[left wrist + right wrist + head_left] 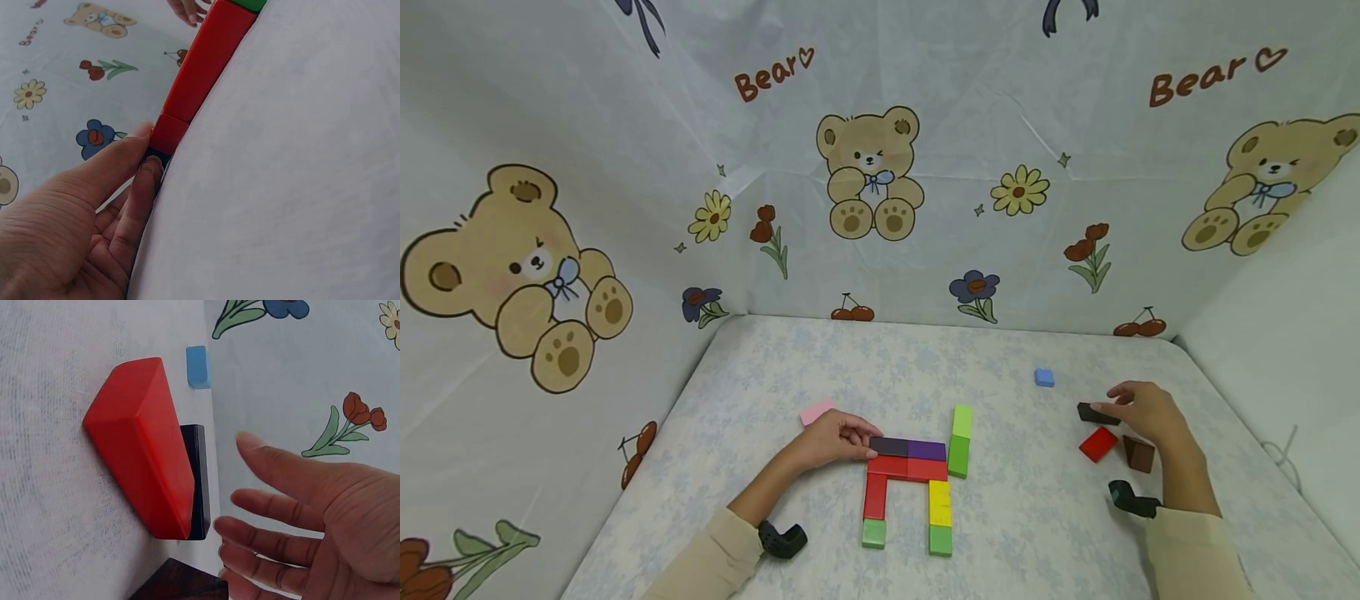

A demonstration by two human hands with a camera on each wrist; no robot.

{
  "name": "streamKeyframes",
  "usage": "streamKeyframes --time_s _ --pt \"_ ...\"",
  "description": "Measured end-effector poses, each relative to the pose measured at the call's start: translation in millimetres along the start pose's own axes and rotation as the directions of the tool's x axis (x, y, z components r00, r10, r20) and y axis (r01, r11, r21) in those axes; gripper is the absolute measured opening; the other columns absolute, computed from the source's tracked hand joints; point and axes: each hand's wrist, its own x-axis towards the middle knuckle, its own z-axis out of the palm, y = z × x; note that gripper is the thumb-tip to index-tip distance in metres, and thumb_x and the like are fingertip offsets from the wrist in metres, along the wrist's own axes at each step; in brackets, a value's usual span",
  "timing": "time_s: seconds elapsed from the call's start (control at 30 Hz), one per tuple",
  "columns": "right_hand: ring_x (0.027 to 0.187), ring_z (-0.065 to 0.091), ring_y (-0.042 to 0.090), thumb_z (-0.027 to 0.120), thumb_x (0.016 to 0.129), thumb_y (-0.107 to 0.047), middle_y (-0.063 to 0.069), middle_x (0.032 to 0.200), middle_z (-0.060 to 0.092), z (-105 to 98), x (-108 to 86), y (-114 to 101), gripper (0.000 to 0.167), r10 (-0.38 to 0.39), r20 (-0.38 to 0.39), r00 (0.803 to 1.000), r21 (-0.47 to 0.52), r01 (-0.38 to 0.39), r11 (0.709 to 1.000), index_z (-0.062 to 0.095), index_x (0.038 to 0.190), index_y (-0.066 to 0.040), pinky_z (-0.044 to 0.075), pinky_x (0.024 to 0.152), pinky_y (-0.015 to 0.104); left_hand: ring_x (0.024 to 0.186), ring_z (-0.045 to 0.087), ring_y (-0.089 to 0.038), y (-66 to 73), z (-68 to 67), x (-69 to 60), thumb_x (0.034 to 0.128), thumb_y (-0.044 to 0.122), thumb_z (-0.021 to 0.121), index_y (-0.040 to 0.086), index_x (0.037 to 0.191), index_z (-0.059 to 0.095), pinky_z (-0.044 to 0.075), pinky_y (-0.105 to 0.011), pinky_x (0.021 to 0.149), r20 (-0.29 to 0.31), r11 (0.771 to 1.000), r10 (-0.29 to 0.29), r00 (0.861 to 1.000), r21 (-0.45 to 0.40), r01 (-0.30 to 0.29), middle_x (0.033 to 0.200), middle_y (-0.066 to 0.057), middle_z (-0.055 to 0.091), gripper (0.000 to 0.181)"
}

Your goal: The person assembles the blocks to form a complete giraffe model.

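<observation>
My left hand point(831, 440) is at the left end of a flat row of blocks. Its thumb and fingertips pinch the end of a black block point(889, 447), which lies beside a purple block point(927, 451). Below these lie red blocks point(887, 467), a red upright point(875, 497) and a yellow block point(940, 502), with green blocks point(873, 533) at the feet. My right hand point(1150, 410) hovers by another black block point(1097, 413) at the right; in the right wrist view its fingers are spread and hold nothing. A loose red block point(140, 447) lies nearby.
A brown block point(1138, 454) lies under the right hand and a small blue block point(1044, 377) farther back. Two green blocks point(959, 440) stand right of the row. A pink block point(817, 412) is partly behind the left hand. Bear-printed cloth point(940, 275) rises behind the table.
</observation>
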Motion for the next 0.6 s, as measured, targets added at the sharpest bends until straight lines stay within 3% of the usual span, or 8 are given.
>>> streamKeyframes --time_s 0.23,0.4,0.6 --pt "0.095 0.059 0.047 0.078 0.087 -0.048 0.036 0.111 0.061 0 2.5 5 0.07 0.069 0.05 0.996 -0.039 -0.067 0.997 0.061 0.117 0.012 0.053 0.072 0.052 0.076 0.066 -0.012 0.5 -0.2 -0.1 0.0861 0.015 0.084 0.011 0.115 0.077 0.055 -0.026 0.071 -0.007 1.0 -0.019 1.0 0.007 0.019 0.084 -0.002 0.072 0.029" --pt "0.095 0.06 0.046 0.079 0.087 -0.043 0.035 0.109 0.063 5 4.9 4 0.066 0.025 0.041 0.999 -0.032 -0.024 0.999 0.062 0.117 0.013 0.054 0.074 0.053 0.075 0.066 -0.011 1.3 0.3 -0.9 0.0861 0.015 0.083 0.009 0.115 0.077 0.055 -0.026 0.07 -0.006 1.0 -0.021 1.0 0.015 0.021 0.084 -0.001 0.072 0.03" --pt "0.097 0.061 0.044 0.081 0.087 -0.033 0.032 0.111 0.065 12 7.5 -6 0.063 -0.08 0.039 0.996 0.001 0.08 0.997 0.06 0.125 0.012 0.056 0.076 0.053 0.075 0.066 -0.012 3.8 0.0 -1.4 0.0865 0.013 0.083 0.006 0.115 0.077 0.055 -0.026 0.071 -0.006 1.0 0.002 1.0 0.025 -0.002 0.086 -0.004 0.072 0.03"
